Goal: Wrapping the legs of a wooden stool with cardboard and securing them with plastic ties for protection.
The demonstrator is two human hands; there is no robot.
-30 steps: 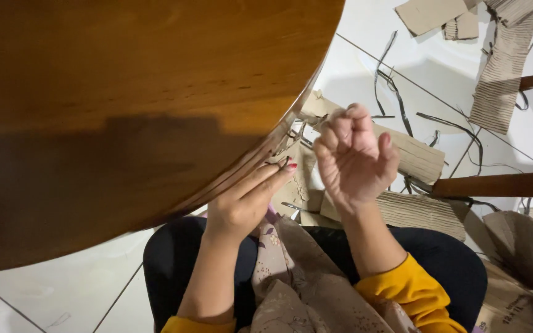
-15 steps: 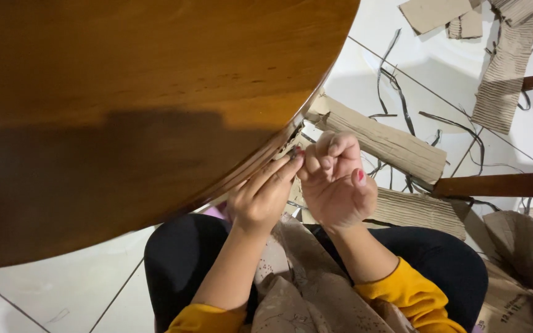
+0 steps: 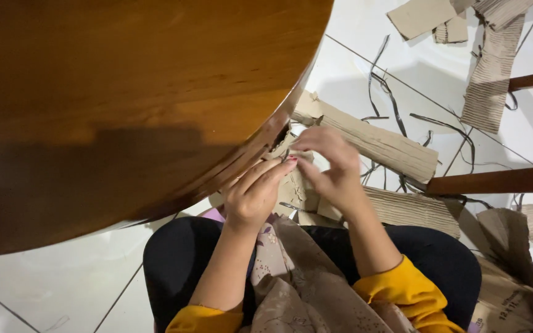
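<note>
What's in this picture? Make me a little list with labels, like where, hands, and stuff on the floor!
where: beside a round wooden table, over a white tiled floor
left hand: fingers at the table edge, touching a cardboard scrap
right hand: fingers pinched together just above that scrap
on the floor: cardboard strips, thin dark strings
clothes: yellow sleeves

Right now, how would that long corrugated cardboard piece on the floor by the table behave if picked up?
The cardboard piece probably lifts light, being thin corrugated sheet. It likely sags or bends along its ribs. Flat and creased, it shouldn't roll.
</note>
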